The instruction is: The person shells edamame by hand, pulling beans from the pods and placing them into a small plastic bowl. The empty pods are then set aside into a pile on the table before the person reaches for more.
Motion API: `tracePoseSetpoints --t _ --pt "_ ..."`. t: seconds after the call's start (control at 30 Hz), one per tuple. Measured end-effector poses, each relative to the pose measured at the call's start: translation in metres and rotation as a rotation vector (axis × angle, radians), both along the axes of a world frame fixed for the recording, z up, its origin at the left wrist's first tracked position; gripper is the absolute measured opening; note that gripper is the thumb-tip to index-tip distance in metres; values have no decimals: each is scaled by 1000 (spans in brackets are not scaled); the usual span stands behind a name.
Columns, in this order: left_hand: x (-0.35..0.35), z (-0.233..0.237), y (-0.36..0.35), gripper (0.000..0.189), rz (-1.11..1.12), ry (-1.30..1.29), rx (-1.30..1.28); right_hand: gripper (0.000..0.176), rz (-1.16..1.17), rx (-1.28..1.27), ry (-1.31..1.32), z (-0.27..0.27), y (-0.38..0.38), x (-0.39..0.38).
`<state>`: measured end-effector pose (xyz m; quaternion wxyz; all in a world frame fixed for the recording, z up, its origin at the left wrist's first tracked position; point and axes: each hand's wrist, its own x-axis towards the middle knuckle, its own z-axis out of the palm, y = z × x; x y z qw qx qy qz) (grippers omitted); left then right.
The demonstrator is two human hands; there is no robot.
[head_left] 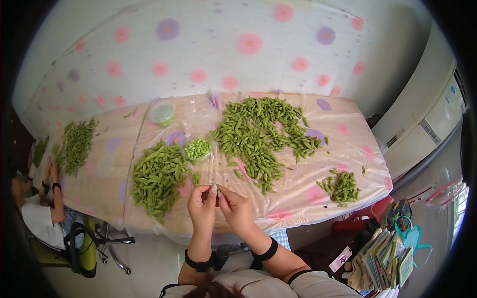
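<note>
My left hand (202,202) and my right hand (236,208) meet at the table's near edge, thumbs and fingertips pinched together. Whatever lies between the fingers is too small or hidden to make out. Just beyond them stands a clear tub of shelled green soybeans (198,148). Left of my hands spreads a large pile of green soybean pods (156,179). A wider heap of pods (261,131) covers the middle and back of the table, and a small pile of pods (343,187) sits at the right.
A lidded clear tub (162,113) stands at the back. At far left, another person's hands (51,173) are beside a further pile of pods (75,146). A green chair (87,248) stands there. Lower right are stacked books (380,260) and a phone (341,259).
</note>
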<state>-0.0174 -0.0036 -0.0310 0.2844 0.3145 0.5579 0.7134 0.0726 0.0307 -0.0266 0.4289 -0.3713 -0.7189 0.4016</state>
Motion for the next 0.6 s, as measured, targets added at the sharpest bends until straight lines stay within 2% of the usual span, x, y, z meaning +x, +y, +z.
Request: tracePoseSetpoints --t 0.13,0.2,0.33,0.43,0.6 --pt "1 3 2 12 56 169 -21 24 14 -150 92 -7 8 -1" --pt "-3 9 3 11 132 636 -110 22 -12 -113 39 2 9 1" --pt "-19 20 6 14 27 648 -252 21 -39 -36 -138 2 14 7" --pt "-44 34 20 17 12 711 -303 21 -31 -130 -51 4 22 14" --pt "-97 41 71 24 134 829 -92 23 1 -141 -56 -6 24 16"
